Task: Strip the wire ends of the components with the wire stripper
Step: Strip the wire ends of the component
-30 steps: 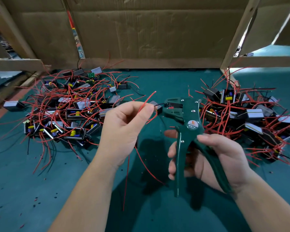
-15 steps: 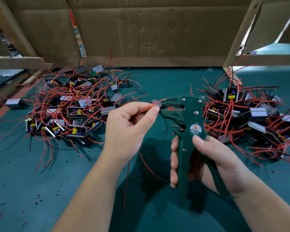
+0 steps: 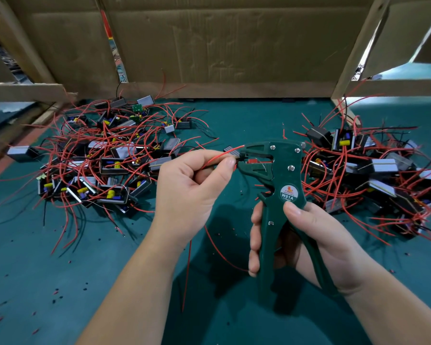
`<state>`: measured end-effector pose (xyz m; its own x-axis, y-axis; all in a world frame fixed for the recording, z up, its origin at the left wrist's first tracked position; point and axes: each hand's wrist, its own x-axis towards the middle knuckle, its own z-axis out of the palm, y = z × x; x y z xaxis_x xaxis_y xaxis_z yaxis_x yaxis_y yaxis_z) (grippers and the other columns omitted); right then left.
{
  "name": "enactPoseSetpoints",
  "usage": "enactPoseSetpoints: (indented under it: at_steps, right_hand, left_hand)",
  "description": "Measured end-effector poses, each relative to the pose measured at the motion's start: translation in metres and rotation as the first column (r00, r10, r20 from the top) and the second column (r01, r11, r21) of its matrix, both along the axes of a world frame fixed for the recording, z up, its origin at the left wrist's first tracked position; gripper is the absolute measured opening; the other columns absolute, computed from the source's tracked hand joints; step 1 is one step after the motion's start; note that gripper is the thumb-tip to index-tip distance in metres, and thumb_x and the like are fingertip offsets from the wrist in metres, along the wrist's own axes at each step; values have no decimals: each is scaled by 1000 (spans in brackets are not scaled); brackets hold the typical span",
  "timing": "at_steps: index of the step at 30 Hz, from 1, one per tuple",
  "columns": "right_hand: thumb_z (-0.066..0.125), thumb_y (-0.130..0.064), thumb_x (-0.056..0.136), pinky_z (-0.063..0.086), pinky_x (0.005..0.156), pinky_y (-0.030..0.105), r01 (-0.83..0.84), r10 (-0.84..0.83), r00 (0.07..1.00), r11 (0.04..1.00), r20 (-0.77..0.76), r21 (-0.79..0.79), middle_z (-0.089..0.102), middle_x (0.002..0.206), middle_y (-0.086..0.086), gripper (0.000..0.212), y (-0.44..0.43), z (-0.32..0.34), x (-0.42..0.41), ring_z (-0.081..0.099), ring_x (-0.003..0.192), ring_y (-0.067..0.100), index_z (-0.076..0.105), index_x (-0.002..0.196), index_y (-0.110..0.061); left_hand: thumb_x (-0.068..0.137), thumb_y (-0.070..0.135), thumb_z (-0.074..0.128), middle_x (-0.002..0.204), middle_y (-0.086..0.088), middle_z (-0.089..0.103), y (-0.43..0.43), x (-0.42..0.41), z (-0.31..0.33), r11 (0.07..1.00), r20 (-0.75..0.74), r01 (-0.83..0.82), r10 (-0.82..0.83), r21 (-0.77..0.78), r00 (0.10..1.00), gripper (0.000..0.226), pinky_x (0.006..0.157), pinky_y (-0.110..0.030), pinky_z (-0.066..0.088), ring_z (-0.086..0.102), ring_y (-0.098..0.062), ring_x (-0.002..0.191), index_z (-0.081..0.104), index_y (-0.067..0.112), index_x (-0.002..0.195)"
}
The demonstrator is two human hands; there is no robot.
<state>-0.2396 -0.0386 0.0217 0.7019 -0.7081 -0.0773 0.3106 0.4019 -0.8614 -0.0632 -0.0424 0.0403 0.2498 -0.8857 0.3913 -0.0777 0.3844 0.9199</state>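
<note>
Green stripper (image 3: 288, 170), one; pinched wire (image 3: 218, 158), one

Even, moderately bright light from above casts soft shadows; centre sharp, edges bowed by the wide lens

Round label on the green wire stripper (image 3: 281, 185) reads "W01A". A smaller line beneath it is illegible. No other text readable.

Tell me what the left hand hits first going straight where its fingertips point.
The wire stripper, held in the right hand; the left hand, pinching a red wire, looks nearly against it, though depth is unclear.
</note>
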Motion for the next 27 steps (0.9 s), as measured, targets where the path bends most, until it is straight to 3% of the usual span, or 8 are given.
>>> enactPoseSetpoints:
  at_steps: [4,9,15,19,27]
  right_hand:
    - [78,-52,70,53,62,44,35,-35,999,999,-33,-10,63,77,21,50,0,0,2,64,64,38,66,91,-9]
    - [78,-55,68,53,60,43,48,-48,998,999,-28,-7,63,75,20,52,1,1,2,64,62,37,67,90,-9]
    - [76,-59,67,53,58,41,44,-46,997,999,-57,-28,62,73,20,56,2,0,2,63,60,36,65,89,-9]
    - [75,-61,67,53,58,41,48,-49,997,999,-61,-26,62,72,20,57,1,-1,1,63,58,35,66,88,-9]
    - [72,-69,64,52,55,40,99,-100,989,995,-111,-21,60,67,19,64,1,-3,5,61,53,34,64,84,-8]
  left_hand:
    - [79,14,65,54,11,51,0,0,1,1000,-3,3,-3,3,1000,13,50,-9,32,36,0,50,69,25,72]
    - [86,1,65,62,-5,48,0,1,0,1000,-4,2,-2,1,1000,24,50,-13,30,34,-11,57,69,22,74]
    - [84,2,66,54,15,56,0,0,-1,1000,16,18,-18,-11,1000,22,51,-7,35,41,3,49,68,22,74]
    - [79,14,65,54,15,56,0,1,-1,1000,12,16,-16,-11,1000,13,51,-8,35,41,3,50,69,25,73]
    - [87,16,60,51,17,49,-2,2,-3,1000,119,-4,7,-27,993,11,51,-9,33,39,2,50,66,19,78]
